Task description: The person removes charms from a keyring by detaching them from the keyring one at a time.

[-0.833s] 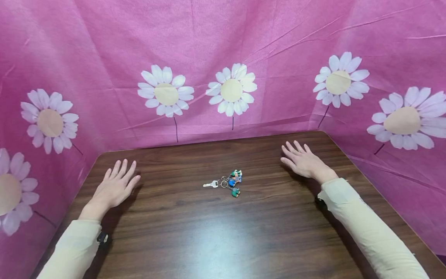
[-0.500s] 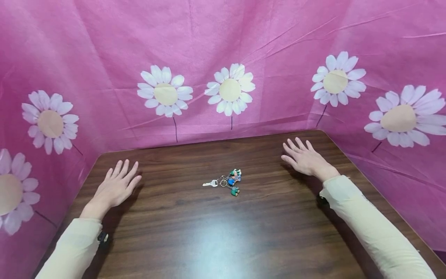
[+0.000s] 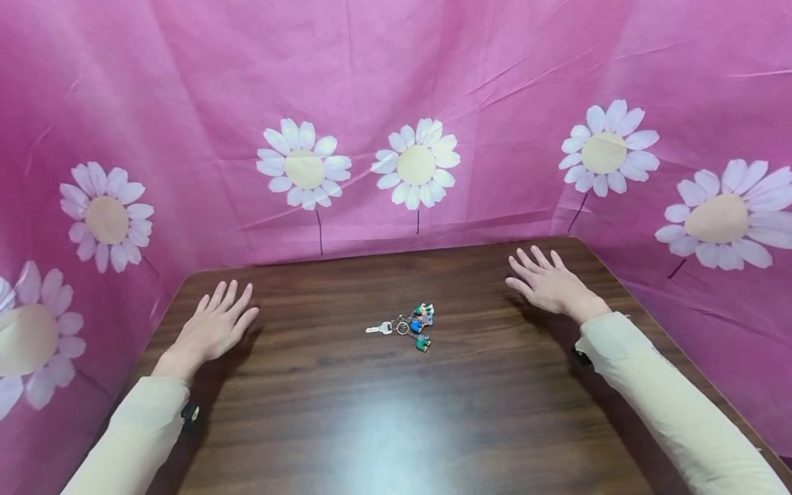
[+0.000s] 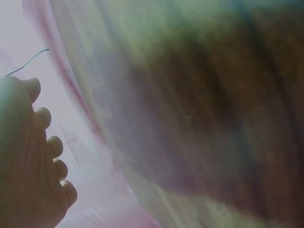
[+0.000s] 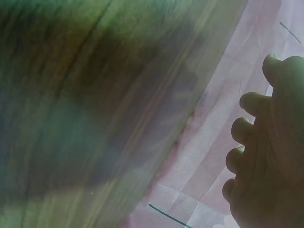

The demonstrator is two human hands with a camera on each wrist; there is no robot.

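A silver key (image 3: 379,328) lies flat on the brown wooden table (image 3: 297,385), joined by a metal ring (image 3: 403,328) to several small coloured charms (image 3: 423,343) in green, blue and orange. Well to the left of the key, my left hand (image 3: 210,326) is held palm down above the table with its fingers spread. My right hand (image 3: 551,283) hovers palm down at the far right, fingers also spread. Neither hand holds or touches the key ring. In the wrist views the left palm (image 4: 23,161) and right palm (image 5: 270,156) show only at the side.
Pink cloth (image 3: 365,62) printed with white daisies hangs behind the table and along both sides. The table's back edge meets it closely. Dark wrist straps (image 3: 190,412) show under the pale sleeves, and a bright glare lies on the near tabletop.
The whole head view has shifted slightly, so everything sits a little further right and lower. Both hands stay spread, and the key ring lies in the same place on the table.
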